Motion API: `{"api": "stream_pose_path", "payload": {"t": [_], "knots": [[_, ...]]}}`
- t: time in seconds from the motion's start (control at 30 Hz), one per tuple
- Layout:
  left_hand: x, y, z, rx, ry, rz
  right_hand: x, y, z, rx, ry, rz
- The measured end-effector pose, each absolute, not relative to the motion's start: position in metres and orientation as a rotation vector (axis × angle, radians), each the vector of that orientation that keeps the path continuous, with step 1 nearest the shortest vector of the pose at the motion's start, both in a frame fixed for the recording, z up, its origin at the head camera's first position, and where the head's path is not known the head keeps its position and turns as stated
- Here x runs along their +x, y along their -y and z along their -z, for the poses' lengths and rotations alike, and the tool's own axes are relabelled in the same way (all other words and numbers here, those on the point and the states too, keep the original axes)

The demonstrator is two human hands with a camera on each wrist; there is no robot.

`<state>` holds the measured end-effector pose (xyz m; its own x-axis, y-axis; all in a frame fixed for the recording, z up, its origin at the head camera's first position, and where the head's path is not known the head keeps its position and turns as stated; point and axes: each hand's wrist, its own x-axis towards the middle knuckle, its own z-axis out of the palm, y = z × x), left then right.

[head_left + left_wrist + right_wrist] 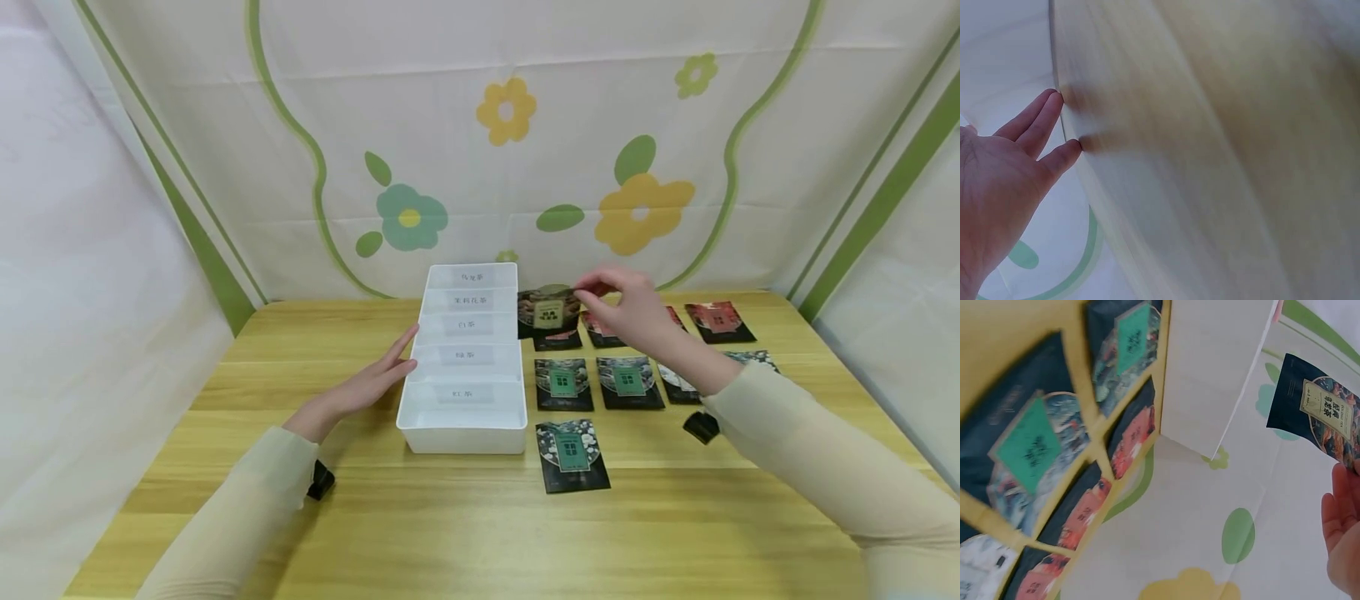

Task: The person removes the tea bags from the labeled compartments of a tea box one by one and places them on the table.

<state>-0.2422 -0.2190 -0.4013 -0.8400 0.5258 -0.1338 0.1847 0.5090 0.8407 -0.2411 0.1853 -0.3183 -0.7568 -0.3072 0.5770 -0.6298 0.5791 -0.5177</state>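
My right hand (633,310) pinches a dark tea sachet with a gold label (549,313) by its upper right corner, raised beside the far right side of a white divided box (461,441). In the right wrist view, the label of that sachet (1327,407) faces the camera. My left hand (360,387) touches the box's left side with extended fingers. Labels mark the several compartments of the box. Right of it lie sachets with green labels (564,383), sachets with red labels (718,323) and, nearest the front, a sachet with a teal label (573,457).
Beneath everything is a wooden table (450,533). A white flowered cloth (495,183) hangs behind it, with pale cloth at both sides. A sachet with a pale pattern (678,385) lies partly under the right forearm. Black devices (702,427) sit at the wrists.
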Motion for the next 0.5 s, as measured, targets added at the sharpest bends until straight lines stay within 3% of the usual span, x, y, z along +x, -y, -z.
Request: {"api": "stream_pose_path", "payload": {"t": [0.5], "knots": [[-0.241, 0.219, 0.400, 0.582, -2.377, -1.265, -0.190, -0.238, 0.337, 0.805, 2.310, -0.842]]}}
